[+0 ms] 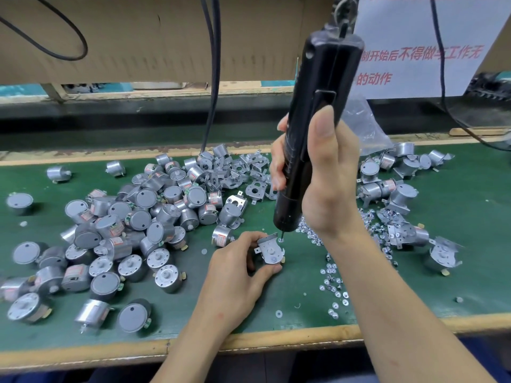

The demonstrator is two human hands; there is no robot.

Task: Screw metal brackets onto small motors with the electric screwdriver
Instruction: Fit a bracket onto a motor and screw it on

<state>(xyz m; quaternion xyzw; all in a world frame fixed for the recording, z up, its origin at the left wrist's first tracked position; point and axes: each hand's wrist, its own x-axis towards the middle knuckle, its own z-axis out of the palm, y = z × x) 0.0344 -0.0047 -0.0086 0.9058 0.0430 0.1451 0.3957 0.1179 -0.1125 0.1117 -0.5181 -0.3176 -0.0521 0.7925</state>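
Observation:
My left hand (237, 275) pinches a small round motor with a metal bracket (270, 249) laid on its top face, held just above the green bench. My right hand (318, 175) grips the black electric screwdriver (312, 128), which hangs upright from a hook above. The screwdriver's bit touches a screw (281, 239) at the bracket's far right corner. A pile of bare motors (132, 225) covers the left of the bench, and loose brackets (237, 172) lie behind the screwdriver.
Loose screws (334, 280) are scattered under my right forearm. Motors with brackets on them (392, 189) lie at the right. A clear plastic bag (365, 125), black cables (213, 78) and a paper notice (423, 45) stand at the back. The bench's wooden front edge (249, 344) runs below my wrists.

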